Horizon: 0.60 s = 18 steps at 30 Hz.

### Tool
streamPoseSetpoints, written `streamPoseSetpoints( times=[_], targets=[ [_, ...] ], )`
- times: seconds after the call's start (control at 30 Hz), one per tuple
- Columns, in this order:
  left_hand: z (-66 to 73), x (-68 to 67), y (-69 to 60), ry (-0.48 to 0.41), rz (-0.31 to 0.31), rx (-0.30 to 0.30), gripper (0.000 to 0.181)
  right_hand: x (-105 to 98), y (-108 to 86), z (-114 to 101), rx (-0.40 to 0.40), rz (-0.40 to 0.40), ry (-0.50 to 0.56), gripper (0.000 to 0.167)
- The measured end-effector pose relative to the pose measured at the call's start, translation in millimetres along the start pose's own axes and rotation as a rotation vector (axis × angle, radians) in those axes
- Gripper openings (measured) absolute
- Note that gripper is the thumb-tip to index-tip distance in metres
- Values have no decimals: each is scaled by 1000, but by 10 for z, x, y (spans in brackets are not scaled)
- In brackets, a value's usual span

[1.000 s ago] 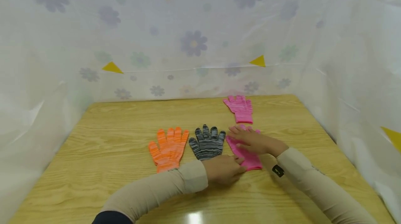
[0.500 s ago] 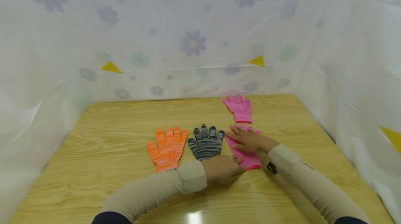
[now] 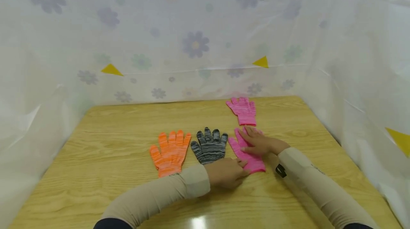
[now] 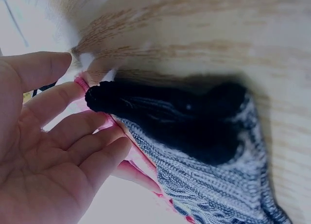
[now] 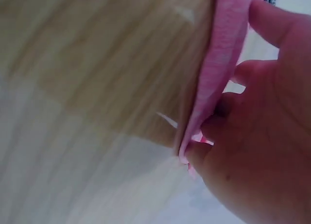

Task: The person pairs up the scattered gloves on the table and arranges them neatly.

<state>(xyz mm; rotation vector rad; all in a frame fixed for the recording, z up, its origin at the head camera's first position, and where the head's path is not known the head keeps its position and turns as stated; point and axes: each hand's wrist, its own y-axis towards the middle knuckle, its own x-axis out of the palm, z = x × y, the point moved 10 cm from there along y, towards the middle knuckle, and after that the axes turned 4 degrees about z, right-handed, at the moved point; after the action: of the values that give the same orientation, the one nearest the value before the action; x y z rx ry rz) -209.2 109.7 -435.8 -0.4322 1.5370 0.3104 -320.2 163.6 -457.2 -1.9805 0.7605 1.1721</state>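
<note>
A pink knitted glove (image 3: 254, 163) lies flat on the table, its cuff toward me. My right hand (image 3: 260, 144) rests on its finger end with fingers extended, hiding part of it; the right wrist view shows those fingers along the pink edge (image 5: 216, 73). At the cuff, my left hand (image 3: 225, 173) touches the glove with its fingertips, the thumb held apart in the left wrist view. Under the left wrist is a grey-and-black striped glove (image 3: 209, 149), whose dark cuff opening (image 4: 184, 117) shows close up. Left of it lies an orange glove (image 3: 169, 153), partly covered by my sleeve.
Behind the worked-on glove lies a second pink glove (image 3: 246, 111) near the table's back edge. A wooden table (image 3: 112, 143) carries everything. White flowered sheeting (image 3: 192, 15) encloses the back and sides, with yellow triangles (image 3: 112, 69) on it.
My right hand has shifted slightly over the pink glove, rightward and toward its fingertips, uncovering more of its left side. The left hand stays at the cuff.
</note>
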Motion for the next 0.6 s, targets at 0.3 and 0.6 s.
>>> streamPoseSetpoints(
  times=[0.3,0.6],
  targets=[
    [-25,-87,68,-38,113,-9,25,-83,-319,47,2,27,89,78],
    [13,-104,58,13,92,39,25,51,-433,300,104,8,16,95]
  ],
)
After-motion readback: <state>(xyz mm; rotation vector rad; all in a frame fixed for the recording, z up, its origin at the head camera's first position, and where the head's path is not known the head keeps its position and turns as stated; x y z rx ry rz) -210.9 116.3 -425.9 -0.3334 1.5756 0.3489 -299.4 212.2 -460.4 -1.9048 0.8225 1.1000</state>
